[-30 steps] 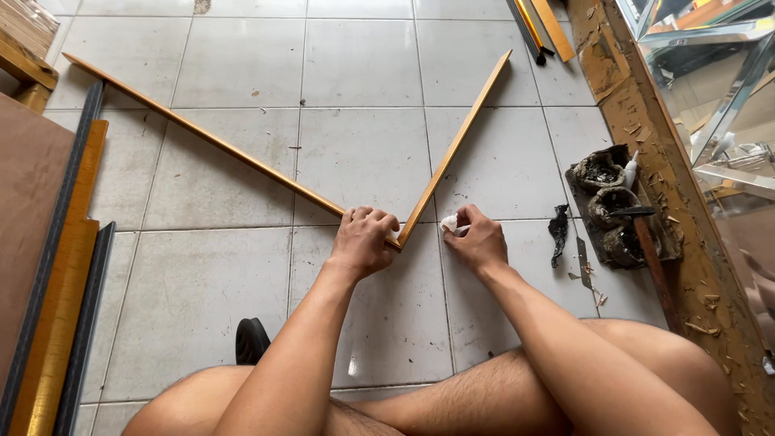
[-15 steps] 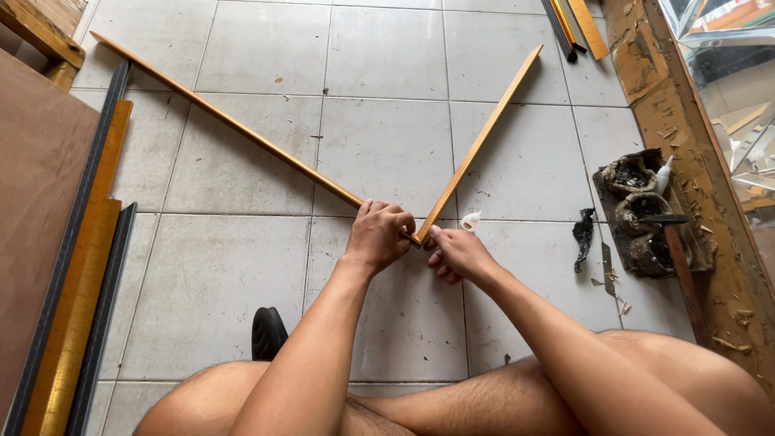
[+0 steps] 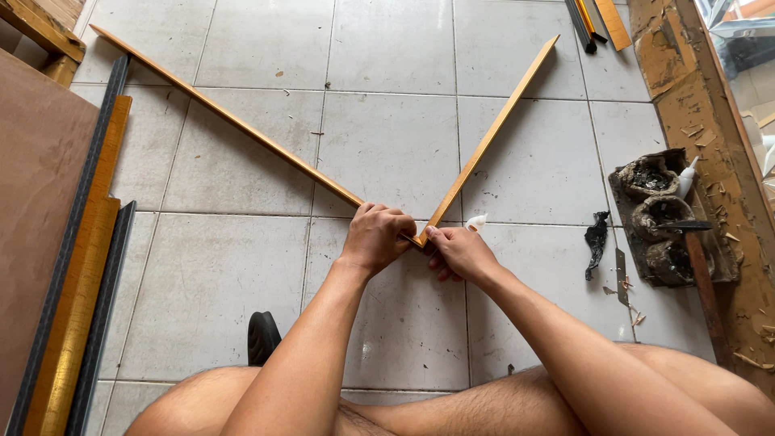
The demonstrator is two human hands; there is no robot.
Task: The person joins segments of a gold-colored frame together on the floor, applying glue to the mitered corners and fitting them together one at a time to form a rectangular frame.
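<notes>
From the head view, two thin wooden strips are lying on the tiled floor (image 3: 387, 145), meeting in a V at the person's hands. The left hand (image 3: 378, 239) is curling its fingers shut over the near end of the long left strip (image 3: 226, 117). The right hand (image 3: 460, 253) is pinching the near end of the right strip (image 3: 492, 137), fingers together. A small white scrap (image 3: 476, 222) is lying just beside that hand.
</notes>
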